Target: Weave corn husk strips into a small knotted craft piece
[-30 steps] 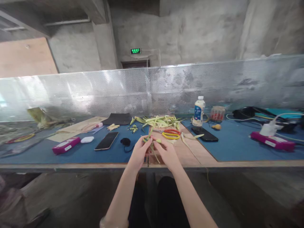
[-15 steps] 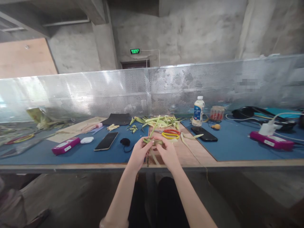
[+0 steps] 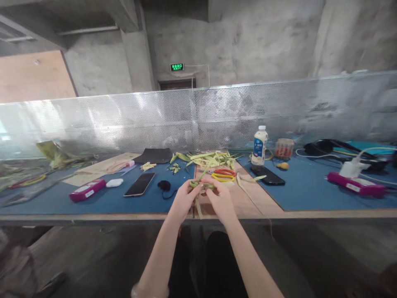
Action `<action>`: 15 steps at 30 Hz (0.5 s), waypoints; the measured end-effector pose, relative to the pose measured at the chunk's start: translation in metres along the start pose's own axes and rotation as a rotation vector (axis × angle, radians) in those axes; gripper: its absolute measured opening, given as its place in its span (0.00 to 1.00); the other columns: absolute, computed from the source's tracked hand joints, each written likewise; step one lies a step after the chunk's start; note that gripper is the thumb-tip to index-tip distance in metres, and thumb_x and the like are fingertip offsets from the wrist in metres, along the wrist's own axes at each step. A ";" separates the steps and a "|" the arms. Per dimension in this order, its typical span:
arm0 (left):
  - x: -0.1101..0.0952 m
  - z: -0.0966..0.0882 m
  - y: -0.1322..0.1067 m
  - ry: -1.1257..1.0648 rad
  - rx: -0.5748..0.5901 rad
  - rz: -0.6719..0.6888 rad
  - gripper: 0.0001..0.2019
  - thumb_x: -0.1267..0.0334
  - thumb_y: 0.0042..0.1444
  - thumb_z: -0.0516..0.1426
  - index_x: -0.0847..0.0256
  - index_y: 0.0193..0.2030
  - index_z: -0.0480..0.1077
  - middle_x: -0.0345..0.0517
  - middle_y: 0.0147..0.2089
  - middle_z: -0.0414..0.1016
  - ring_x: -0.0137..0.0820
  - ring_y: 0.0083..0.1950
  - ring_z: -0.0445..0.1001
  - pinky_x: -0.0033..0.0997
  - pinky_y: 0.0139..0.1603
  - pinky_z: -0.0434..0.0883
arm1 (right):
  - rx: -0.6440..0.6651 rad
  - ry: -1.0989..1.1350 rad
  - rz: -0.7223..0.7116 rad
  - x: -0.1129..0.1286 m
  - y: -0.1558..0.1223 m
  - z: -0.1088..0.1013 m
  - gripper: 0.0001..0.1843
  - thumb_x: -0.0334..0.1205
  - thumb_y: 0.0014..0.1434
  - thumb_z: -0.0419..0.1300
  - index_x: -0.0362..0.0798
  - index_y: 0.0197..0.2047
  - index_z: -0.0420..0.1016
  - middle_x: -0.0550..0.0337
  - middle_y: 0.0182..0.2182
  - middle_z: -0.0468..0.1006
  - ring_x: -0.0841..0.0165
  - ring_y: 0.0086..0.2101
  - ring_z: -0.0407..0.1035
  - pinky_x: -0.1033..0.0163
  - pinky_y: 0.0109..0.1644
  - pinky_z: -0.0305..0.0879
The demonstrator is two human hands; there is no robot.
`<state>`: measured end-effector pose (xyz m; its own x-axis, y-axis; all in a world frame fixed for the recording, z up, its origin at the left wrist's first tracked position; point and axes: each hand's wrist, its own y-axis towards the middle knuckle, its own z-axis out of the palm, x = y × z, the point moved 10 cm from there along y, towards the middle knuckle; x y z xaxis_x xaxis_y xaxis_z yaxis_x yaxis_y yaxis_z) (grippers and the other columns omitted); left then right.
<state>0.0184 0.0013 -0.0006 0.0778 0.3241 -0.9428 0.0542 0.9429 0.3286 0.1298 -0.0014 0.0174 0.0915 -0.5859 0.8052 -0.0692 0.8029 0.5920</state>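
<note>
My left hand (image 3: 183,199) and my right hand (image 3: 222,201) meet over the wooden board, fingers closed around a bundle of green husk strips (image 3: 195,183). One pale strip end (image 3: 199,209) hangs down between the hands; another strip sticks up behind the fingers. The fingers partly hide how the strips are bent or joined. Just past my right hand lie scissors with yellow and red handles (image 3: 223,177). A loose pale strip (image 3: 246,191) trails from the board over the table's front edge. Behind the scissors is a pile of green husk strips (image 3: 214,159).
To the left lie a phone (image 3: 139,184), a black pouch-like item (image 3: 164,185), a white case (image 3: 114,183) and a purple power strip (image 3: 88,191). Rightward stand a bottle (image 3: 259,147), a dark phone (image 3: 267,175) and a jar (image 3: 283,148). A perforated metal screen (image 3: 155,120) backs the table.
The hanging strip end has swung a little to the left and points more steeply down. Both hands keep nearly the same place, with small finger shifts on the bundle.
</note>
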 end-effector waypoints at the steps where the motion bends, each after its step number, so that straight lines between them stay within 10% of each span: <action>1: -0.001 0.001 0.000 -0.003 0.002 0.001 0.16 0.54 0.49 0.57 0.62 0.41 0.67 0.35 0.26 0.64 0.18 0.20 0.56 0.16 0.17 0.51 | -0.002 -0.003 0.000 0.000 0.000 0.000 0.18 0.29 0.48 0.50 0.48 0.42 0.73 0.59 0.38 0.75 0.67 0.36 0.70 0.61 0.40 0.70; 15: 0.000 0.001 0.001 0.024 0.001 0.000 0.18 0.55 0.48 0.58 0.62 0.44 0.68 0.39 0.27 0.70 0.19 0.19 0.58 0.18 0.17 0.53 | -0.040 -0.017 0.015 -0.001 -0.001 -0.003 0.15 0.31 0.49 0.50 0.46 0.39 0.73 0.57 0.36 0.76 0.66 0.34 0.71 0.60 0.39 0.68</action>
<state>0.0191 0.0017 -0.0001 0.0539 0.3257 -0.9439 0.0556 0.9428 0.3286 0.1325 -0.0008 0.0160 0.0742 -0.5749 0.8148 -0.0309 0.8154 0.5781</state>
